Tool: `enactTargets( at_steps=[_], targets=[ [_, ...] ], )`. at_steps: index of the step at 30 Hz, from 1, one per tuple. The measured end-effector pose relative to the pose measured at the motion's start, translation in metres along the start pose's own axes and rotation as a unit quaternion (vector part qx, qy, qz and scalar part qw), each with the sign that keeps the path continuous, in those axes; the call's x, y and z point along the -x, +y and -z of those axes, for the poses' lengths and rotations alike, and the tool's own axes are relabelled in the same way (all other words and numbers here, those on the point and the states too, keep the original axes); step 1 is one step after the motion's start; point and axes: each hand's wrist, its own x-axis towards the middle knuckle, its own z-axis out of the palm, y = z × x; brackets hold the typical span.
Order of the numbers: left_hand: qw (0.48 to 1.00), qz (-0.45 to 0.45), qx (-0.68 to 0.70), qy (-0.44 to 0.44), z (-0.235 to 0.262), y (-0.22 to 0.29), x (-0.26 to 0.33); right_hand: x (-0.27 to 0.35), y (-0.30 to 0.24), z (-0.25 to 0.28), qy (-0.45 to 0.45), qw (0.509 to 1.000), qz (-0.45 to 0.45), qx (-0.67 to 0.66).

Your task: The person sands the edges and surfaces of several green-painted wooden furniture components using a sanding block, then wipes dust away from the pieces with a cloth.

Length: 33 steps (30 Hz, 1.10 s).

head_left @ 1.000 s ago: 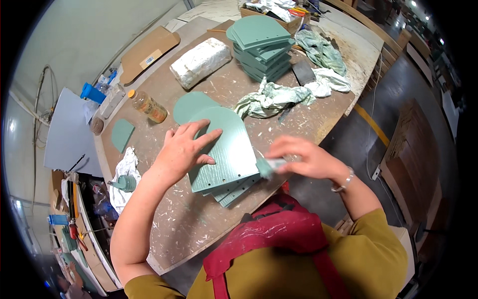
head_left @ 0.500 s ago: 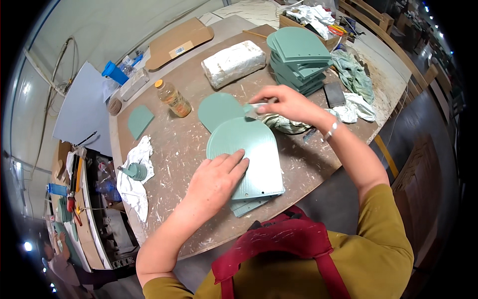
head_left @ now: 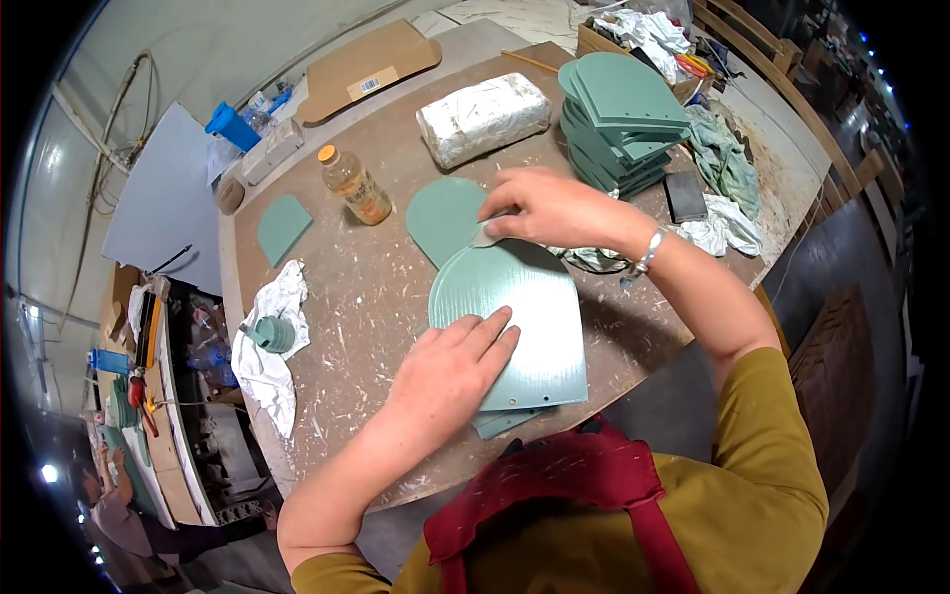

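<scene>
A green panel with a rounded far end (head_left: 546, 332) and small holes along its near edge lies before me, on top of at least one similar panel (head_left: 510, 425). My left hand (head_left: 447, 374) rests flat on its left side, fingers stretched out. At the panel's far curved edge, my right hand (head_left: 554, 208) pinches a small pale folded pad (head_left: 483, 236); most of it is hidden, so its material is unclear. Just beyond lies another rounded green panel (head_left: 442, 213). A crumpled cloth (head_left: 594, 259) sits partly covered behind my right wrist.
Stacked green panels (head_left: 623, 99) stand far right, near a dark block (head_left: 685, 197) and rags (head_left: 722, 158). A white wrapped bundle (head_left: 485, 119) and an orange-capped bottle (head_left: 356, 188) are farther back. On the left, a white cloth (head_left: 267, 376) lies under a small green object (head_left: 272, 335).
My right hand has moved slightly left and down, bringing the pad onto the panel's far edge. My left hand stays flat on the panel. The whole view has shifted slightly.
</scene>
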Motion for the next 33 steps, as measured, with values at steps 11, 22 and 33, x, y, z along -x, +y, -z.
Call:
enactTargets(
  at_steps=[11, 22, 33],
  targets=[
    [1.000, -0.021, 0.003, 0.004, -0.003, -0.003, 0.001, 0.023, -0.015, -0.007, 0.059, 0.996, -0.065, -0.017],
    [0.999, -0.024, -0.004, 0.029, -0.005, -0.001, 0.000, 0.112, -0.043, 0.003, 0.180, 0.967, -0.179, -0.031],
    [0.999, -0.029, -0.014, 0.038, -0.008, 0.000, -0.001, 0.142, -0.049, -0.028, 0.236, 0.958, -0.163, -0.024]
  ],
)
